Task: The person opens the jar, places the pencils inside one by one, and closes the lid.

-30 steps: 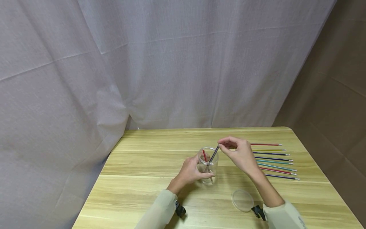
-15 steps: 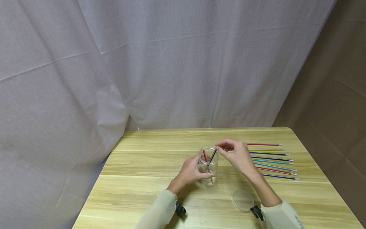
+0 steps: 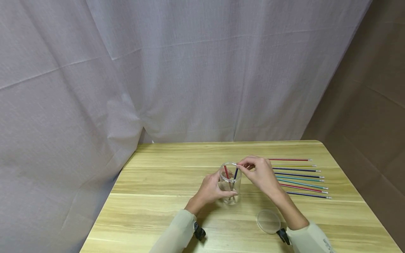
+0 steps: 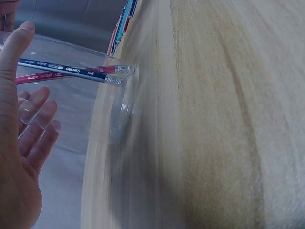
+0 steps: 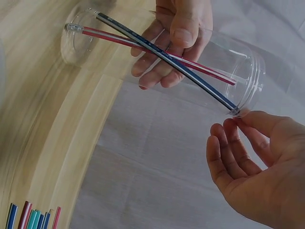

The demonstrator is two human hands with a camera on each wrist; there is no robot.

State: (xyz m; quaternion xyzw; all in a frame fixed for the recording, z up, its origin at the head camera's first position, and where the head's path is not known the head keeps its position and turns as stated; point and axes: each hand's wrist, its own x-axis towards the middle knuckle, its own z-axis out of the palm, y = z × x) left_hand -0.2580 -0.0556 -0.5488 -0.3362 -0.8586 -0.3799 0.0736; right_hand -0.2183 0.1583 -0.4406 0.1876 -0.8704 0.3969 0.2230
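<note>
A clear jar (image 3: 230, 181) stands upright on the wooden table, and my left hand (image 3: 210, 188) grips it around its side, thumb across the front. Inside, a red pencil (image 5: 107, 36) and a dark blue pencil (image 5: 209, 90) lean and cross each other, with their eraser ends at the jar's bottom. My right hand (image 3: 261, 175) is at the right side of the jar's mouth. Its thumb and index finger pinch the upper tip of the dark blue pencil right at the rim, and the other fingers (image 5: 221, 160) curl loosely outside the jar.
To the right, several pencils (image 3: 303, 182) in red, yellow, blue and green lie side by side, erasers pointing right. A clear round lid (image 3: 268, 221) lies near the right forearm. Grey curtain (image 3: 202, 88) hangs behind the table (image 3: 152, 196).
My right hand has moved slightly left and down to the jar's rim, and the dark blue pencil has sunk into the jar and stands steeper. The left hand and jar have stayed still.
</note>
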